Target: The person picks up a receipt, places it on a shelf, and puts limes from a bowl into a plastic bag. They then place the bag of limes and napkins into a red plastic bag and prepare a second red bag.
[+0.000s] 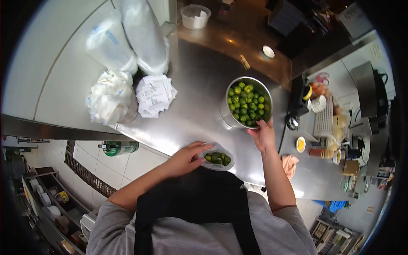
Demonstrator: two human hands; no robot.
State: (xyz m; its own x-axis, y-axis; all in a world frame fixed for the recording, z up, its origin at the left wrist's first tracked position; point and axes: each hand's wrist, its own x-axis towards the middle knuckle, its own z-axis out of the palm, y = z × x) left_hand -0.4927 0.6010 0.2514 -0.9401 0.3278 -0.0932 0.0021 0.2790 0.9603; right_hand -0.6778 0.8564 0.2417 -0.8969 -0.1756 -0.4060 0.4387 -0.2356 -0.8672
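Note:
A round metal container (224,111) full of small green limes (246,102) stands on the steel counter (191,97). My right hand (262,135) grips its near rim, thumb at the inside edge. Close to my body, at the counter's front edge, is a clear plastic bag (217,165) with several limes (217,158) in it. My left hand (187,159) holds the left side of the bag's open mouth between thumb and fingers.
White plastic-wrapped bundles (112,95) and a stack of paper slips (155,95) are at the left. Behind are a clear tub (195,17) and a small white dish (268,52). A pink cloth (289,165), yellow-filled cup (300,144) and white basket (324,119) are at the right.

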